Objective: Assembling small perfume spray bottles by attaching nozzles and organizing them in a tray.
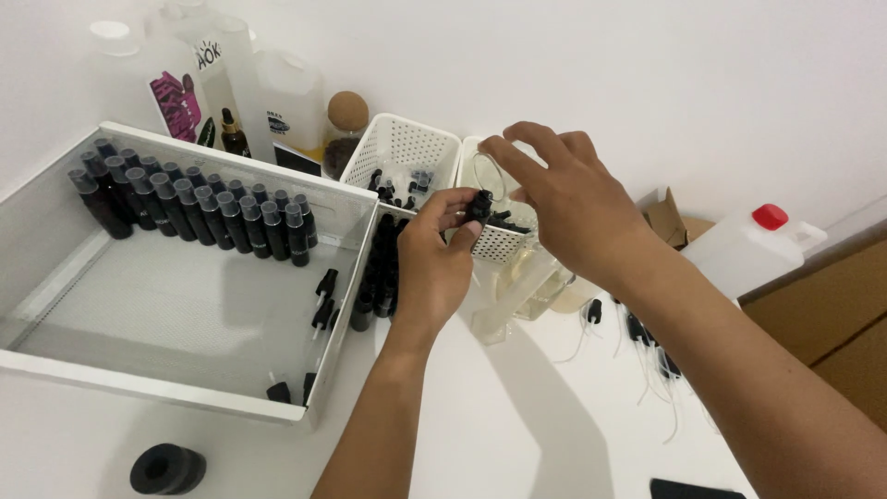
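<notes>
My left hand [434, 263] holds a small black bottle, its black top [479, 205] showing above my fingers. My right hand [564, 199] hovers over that top with fingers curled around it, thumb and fingertips touching or nearly touching it. Both hands are raised over the white table, in front of two white perforated baskets [407, 148] that hold small black caps. Below my hands stands a clear glass beaker [513, 300].
A white open tray [185, 388] at left holds rows of capped black bottles [194, 208] and loose black sprayer heads. Large white jugs [277, 106] stand behind. Sprayer pumps with thin tubes [647, 337] lie at right beside a red-capped jug [748, 245]. A black ring [168, 469] lies near the front.
</notes>
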